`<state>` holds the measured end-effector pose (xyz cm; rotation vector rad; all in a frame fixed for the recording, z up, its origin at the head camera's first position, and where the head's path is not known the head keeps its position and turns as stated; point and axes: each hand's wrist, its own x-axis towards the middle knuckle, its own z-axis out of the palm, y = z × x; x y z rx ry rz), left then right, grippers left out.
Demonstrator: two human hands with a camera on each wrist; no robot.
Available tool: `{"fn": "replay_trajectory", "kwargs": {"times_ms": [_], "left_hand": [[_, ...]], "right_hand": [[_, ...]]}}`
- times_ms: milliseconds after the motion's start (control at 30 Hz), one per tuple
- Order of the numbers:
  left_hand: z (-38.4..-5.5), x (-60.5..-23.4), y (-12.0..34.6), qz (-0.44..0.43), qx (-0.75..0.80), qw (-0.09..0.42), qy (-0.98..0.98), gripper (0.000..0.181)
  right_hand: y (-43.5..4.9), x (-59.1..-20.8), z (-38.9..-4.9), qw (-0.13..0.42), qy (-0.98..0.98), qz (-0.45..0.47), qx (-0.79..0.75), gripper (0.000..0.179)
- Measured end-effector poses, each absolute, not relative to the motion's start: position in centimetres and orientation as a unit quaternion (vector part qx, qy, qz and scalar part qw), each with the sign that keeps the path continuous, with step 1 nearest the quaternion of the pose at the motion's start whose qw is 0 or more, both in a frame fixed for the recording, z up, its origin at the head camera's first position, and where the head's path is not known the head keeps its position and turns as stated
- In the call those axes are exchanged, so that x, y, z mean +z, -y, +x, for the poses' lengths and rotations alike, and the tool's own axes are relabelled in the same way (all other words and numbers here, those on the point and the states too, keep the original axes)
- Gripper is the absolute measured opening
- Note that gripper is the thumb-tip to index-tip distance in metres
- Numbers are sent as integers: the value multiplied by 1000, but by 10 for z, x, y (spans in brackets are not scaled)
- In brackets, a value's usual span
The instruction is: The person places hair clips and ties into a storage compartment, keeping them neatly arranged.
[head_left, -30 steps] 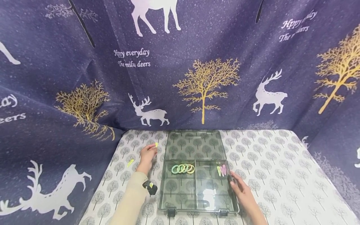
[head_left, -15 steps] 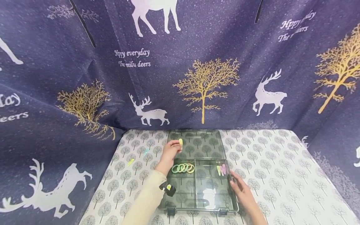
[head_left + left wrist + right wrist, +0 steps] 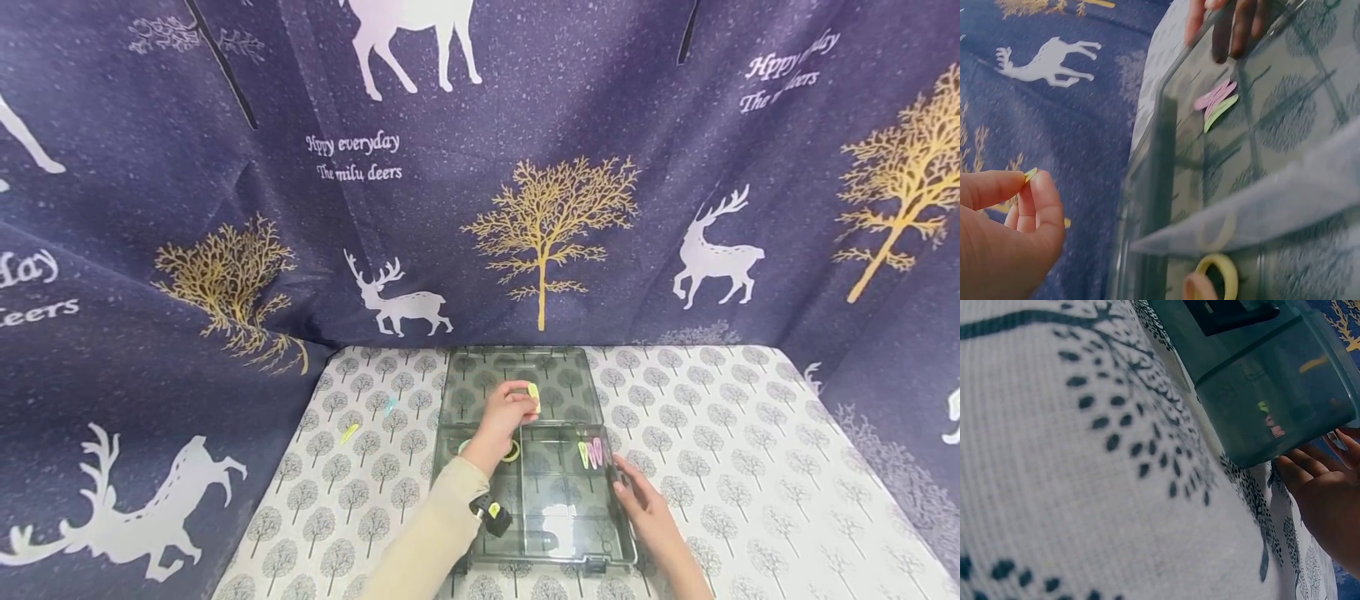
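My left hand [image 3: 501, 423] pinches a yellow-green hair clip [image 3: 534, 397] between thumb and index finger, over the back of the see-through grey divided box [image 3: 573, 557]. The same hair clip [image 3: 1030, 175] shows at the fingertips in the left wrist view. Pink hair clips [image 3: 595, 452] and a green hair clip [image 3: 583, 454] lie together in the back right of the box. Hair ties [image 3: 512, 452] in the left compartment are mostly hidden behind my left wrist. My right hand [image 3: 651, 521] rests against the box's right side, fingers extended along the wall [image 3: 1329, 464].
The box's lid [image 3: 465, 392] lies opened back toward the curtain. On the tablecloth to the left are a yellow hair clip [image 3: 349, 433] and a light blue hair clip [image 3: 391, 406]. A divider [image 3: 522, 500] splits the box lengthwise. A patterned curtain [image 3: 420, 250] hangs behind the table.
My left hand has carried the yellow-green hair clip rightward from the tablecloth to over the box, uncovering the light blue clip and covering the hair ties. My right hand stays put.
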<state>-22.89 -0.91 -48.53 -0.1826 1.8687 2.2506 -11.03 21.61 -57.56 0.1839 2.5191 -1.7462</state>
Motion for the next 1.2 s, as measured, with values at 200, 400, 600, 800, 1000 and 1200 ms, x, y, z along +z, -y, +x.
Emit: {"fn": "replay_trajectory", "kwargs": {"times_ms": [200,400,600,800,1000,1200], "left_hand": [[-221,-490,-12,-64,771,119,-623,31],[-215,-502,-31,-74,746,147,-645,26],[-210,-514,-47,-81,733,164,-655,20],[-207,-528,-57,-96,707,170,-680,17],[-207,-537,-64,-105,688,152,-702,17],[-207,-544,-66,-123,674,148,-713,14]], "right_hand": [[-216,-577,-111,35,-815,58,-575,54],[-216,-578,-112,34,-811,53,-581,54],[-217,-578,-112,32,-809,51,-585,53],[-217,-579,-111,27,-805,39,-592,51],[-216,-580,-112,33,-808,52,-586,54],[-217,-579,-112,33,-813,49,-580,54]]}}
